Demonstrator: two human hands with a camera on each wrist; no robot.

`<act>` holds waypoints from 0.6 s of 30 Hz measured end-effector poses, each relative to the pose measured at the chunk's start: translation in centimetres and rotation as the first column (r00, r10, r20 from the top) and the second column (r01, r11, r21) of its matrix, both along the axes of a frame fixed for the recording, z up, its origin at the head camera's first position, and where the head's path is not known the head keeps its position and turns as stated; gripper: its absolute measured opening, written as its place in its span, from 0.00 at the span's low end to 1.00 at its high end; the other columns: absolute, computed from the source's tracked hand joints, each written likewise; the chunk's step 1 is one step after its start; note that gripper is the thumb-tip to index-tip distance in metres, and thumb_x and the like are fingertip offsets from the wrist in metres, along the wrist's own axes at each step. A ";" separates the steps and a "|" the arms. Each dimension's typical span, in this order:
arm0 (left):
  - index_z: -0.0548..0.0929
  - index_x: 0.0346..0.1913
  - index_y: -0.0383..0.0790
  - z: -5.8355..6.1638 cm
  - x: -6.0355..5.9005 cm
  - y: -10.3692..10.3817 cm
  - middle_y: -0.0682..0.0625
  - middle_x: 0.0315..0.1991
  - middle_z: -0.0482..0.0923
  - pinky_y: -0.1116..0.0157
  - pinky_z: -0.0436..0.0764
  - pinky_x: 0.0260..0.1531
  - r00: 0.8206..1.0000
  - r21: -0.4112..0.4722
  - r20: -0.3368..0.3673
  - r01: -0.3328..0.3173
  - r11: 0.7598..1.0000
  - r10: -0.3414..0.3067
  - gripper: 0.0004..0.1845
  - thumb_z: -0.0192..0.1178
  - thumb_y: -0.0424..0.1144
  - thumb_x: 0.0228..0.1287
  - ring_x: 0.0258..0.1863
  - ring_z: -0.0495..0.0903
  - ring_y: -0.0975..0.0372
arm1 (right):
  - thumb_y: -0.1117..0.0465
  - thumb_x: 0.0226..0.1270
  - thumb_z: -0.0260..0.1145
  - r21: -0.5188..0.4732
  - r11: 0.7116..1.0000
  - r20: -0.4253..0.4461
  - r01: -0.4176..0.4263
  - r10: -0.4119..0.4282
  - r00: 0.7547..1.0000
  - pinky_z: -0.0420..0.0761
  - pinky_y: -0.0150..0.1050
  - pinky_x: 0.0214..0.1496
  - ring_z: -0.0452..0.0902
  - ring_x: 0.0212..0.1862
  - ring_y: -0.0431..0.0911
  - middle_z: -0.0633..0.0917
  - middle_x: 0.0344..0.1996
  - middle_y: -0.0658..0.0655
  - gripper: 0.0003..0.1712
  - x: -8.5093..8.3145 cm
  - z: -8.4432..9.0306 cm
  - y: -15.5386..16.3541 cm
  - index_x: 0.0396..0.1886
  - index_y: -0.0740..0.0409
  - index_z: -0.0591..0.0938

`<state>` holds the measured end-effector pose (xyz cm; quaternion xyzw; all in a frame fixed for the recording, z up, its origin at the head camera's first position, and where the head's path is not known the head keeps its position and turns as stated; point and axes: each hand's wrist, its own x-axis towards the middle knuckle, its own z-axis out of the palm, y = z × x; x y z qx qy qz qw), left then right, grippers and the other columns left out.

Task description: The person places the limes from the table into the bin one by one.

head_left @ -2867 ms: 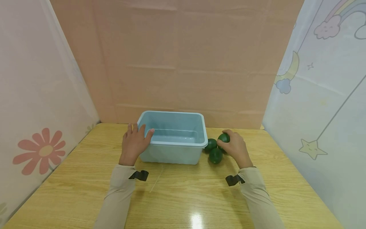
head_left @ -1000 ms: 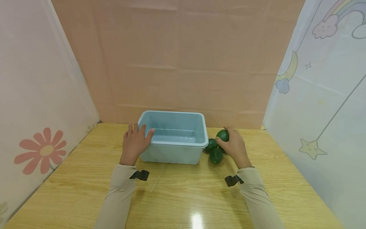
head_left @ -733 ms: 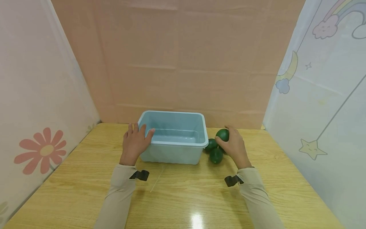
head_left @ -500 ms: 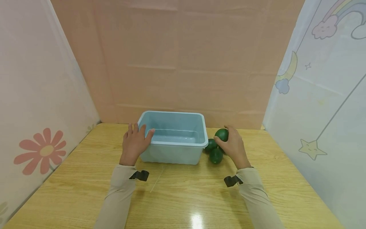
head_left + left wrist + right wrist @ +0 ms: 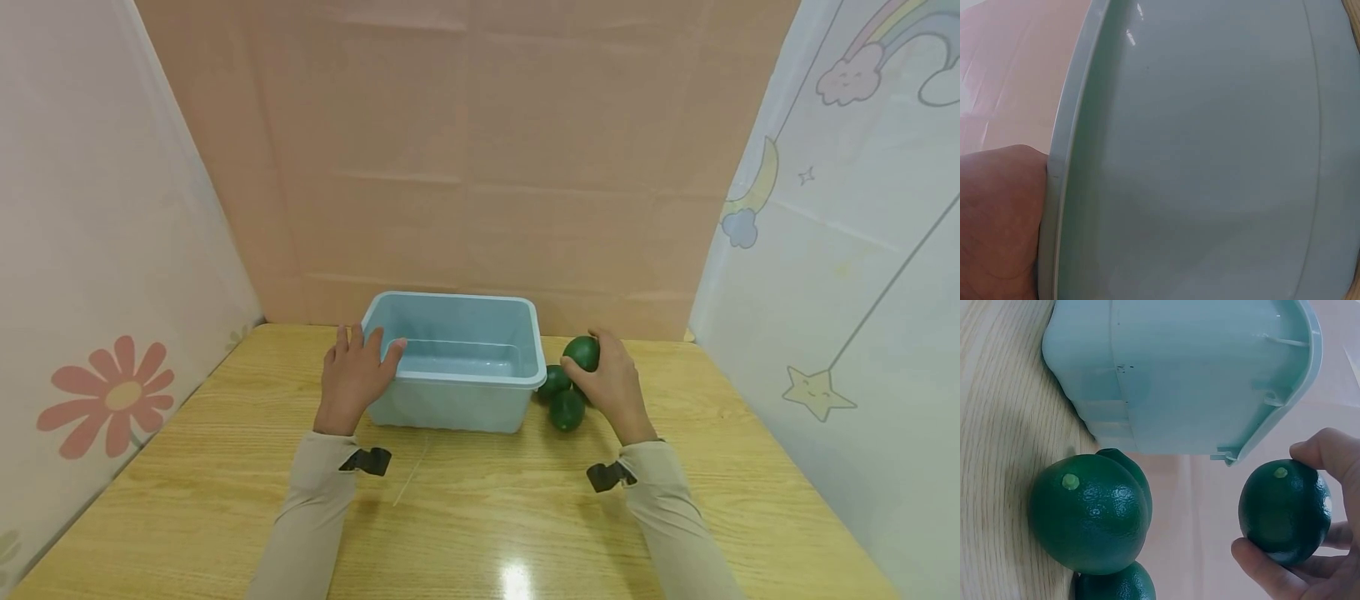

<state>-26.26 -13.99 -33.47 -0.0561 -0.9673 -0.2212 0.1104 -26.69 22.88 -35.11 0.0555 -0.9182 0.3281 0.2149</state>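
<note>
My right hand (image 5: 615, 385) holds a dark green avocado (image 5: 581, 353) between thumb and fingers. In the right wrist view the held avocado (image 5: 1284, 512) shows a pale stem spot and hangs apart from the others. Three more lie below, close together: a front avocado (image 5: 566, 410), another avocado (image 5: 555, 381) against the box's right side, and one mostly hidden by my right thumb. My left hand (image 5: 354, 375) rests at the front left corner of a light blue plastic box (image 5: 450, 404), fingers spread over its rim.
The wooden table (image 5: 480, 517) runs back to a plain orange-brown backdrop (image 5: 480, 167). Patterned cloth walls (image 5: 862, 292) stand on both sides. The box is open at the top, with nothing visible on its floor.
Over these frames my right hand has raised its avocado slightly and moved it a little left, away from the ones beneath. My left hand and the box have stayed put.
</note>
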 end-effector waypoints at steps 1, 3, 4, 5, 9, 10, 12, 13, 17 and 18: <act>0.62 0.75 0.32 0.0 0.0 0.1 0.26 0.76 0.46 0.35 0.49 0.69 1.000 -0.002 -0.001 -0.002 1.000 0.002 0.36 0.38 0.58 0.80 0.76 0.37 0.33 | 0.50 0.67 0.68 -0.001 1.000 -0.004 -0.001 0.001 1.000 0.77 0.62 0.55 0.73 0.59 0.65 0.71 0.65 0.71 0.41 0.0 0.0 0.0 0.71 0.67 0.66; 0.62 0.75 0.32 0.1 0.0 0.1 0.26 0.76 0.46 0.35 0.49 0.69 1.000 -0.007 0.000 -0.006 1.000 0.006 0.36 0.38 0.58 0.80 0.76 0.38 0.32 | 0.50 0.67 0.68 -0.003 1.000 -0.016 -0.003 0.003 1.000 0.77 0.62 0.54 0.73 0.58 0.65 0.72 0.65 0.71 0.41 0.1 0.0 0.0 0.71 0.68 0.66; 0.62 0.75 0.32 0.1 0.0 0.2 0.25 0.76 0.47 0.35 0.50 0.69 1.000 -0.011 -0.001 -0.008 1.000 0.008 0.36 0.38 0.58 0.80 0.76 0.38 0.32 | 0.50 0.67 0.68 -0.004 1.000 -0.022 -0.004 0.004 1.000 0.77 0.62 0.54 0.73 0.58 0.65 0.72 0.64 0.71 0.40 0.1 0.0 0.0 0.71 0.68 0.66; 0.62 0.75 0.32 0.1 0.0 0.2 0.25 0.76 0.46 0.35 0.50 0.69 1.000 -0.011 0.001 -0.010 1.000 0.010 0.36 0.38 0.58 0.80 0.76 0.38 0.32 | 0.50 0.67 0.68 -0.004 1.000 -0.027 -0.004 0.004 1.000 0.77 0.62 0.53 0.74 0.57 0.65 0.72 0.64 0.71 0.40 0.1 0.0 0.0 0.70 0.68 0.66; 0.63 0.75 0.32 0.2 0.0 0.2 0.25 0.76 0.47 0.35 0.50 0.69 1.000 -0.015 0.001 -0.012 1.000 0.012 0.36 0.38 0.58 0.80 0.75 0.39 0.32 | 0.50 0.67 0.68 -0.007 1.000 -0.046 -0.005 0.004 0.999 0.78 0.61 0.52 0.74 0.56 0.64 0.73 0.63 0.70 0.40 0.1 -0.1 0.1 0.70 0.68 0.66; 0.63 0.75 0.32 0.2 0.0 0.2 0.26 0.76 0.47 0.35 0.50 0.69 1.000 -0.015 0.000 -0.011 1.000 0.011 0.36 0.38 0.58 0.80 0.75 0.39 0.32 | 0.50 0.67 0.68 -0.010 1.000 -0.049 -0.005 0.005 0.999 0.78 0.61 0.52 0.74 0.55 0.64 0.73 0.62 0.70 0.40 0.1 -0.1 0.0 0.70 0.68 0.67; 0.62 0.75 0.32 0.2 0.0 0.2 0.26 0.76 0.47 0.35 0.50 0.69 1.000 -0.012 0.000 -0.008 1.000 0.008 0.36 0.38 0.58 0.80 0.76 0.39 0.32 | 0.50 0.67 0.68 -0.016 1.000 -0.058 -0.005 0.004 0.998 0.78 0.61 0.51 0.75 0.54 0.64 0.73 0.62 0.70 0.40 0.2 -0.1 0.0 0.69 0.68 0.67; 0.62 0.75 0.32 0.2 0.1 0.1 0.26 0.76 0.47 0.35 0.50 0.69 1.000 -0.012 -0.002 -0.006 1.000 0.006 0.36 0.38 0.58 0.80 0.75 0.40 0.32 | 0.49 0.67 0.68 -0.018 1.000 -0.063 -0.004 0.003 0.998 0.79 0.61 0.51 0.75 0.54 0.63 0.73 0.62 0.70 0.40 0.2 -0.1 0.0 0.69 0.68 0.67; 0.63 0.75 0.31 0.1 0.1 0.1 0.25 0.75 0.48 0.35 0.51 0.69 1.000 -0.010 -0.008 0.002 1.000 -0.002 0.36 0.38 0.58 0.80 0.75 0.40 0.32 | 0.49 0.66 0.69 -0.024 1.000 -0.096 -0.002 -0.001 0.995 0.79 0.60 0.50 0.75 0.53 0.63 0.73 0.62 0.69 0.39 0.1 0.0 -0.1 0.69 0.67 0.68; 0.63 0.74 0.31 0.1 0.1 0.1 0.25 0.75 0.48 0.35 0.51 0.69 1.000 -0.011 -0.011 0.002 1.000 -0.002 0.36 0.38 0.58 0.80 0.75 0.40 0.32 | 0.49 0.66 0.69 -0.023 1.000 -0.107 -0.002 0.000 0.994 0.79 0.60 0.49 0.76 0.52 0.63 0.73 0.62 0.69 0.39 0.1 0.0 -0.1 0.68 0.67 0.68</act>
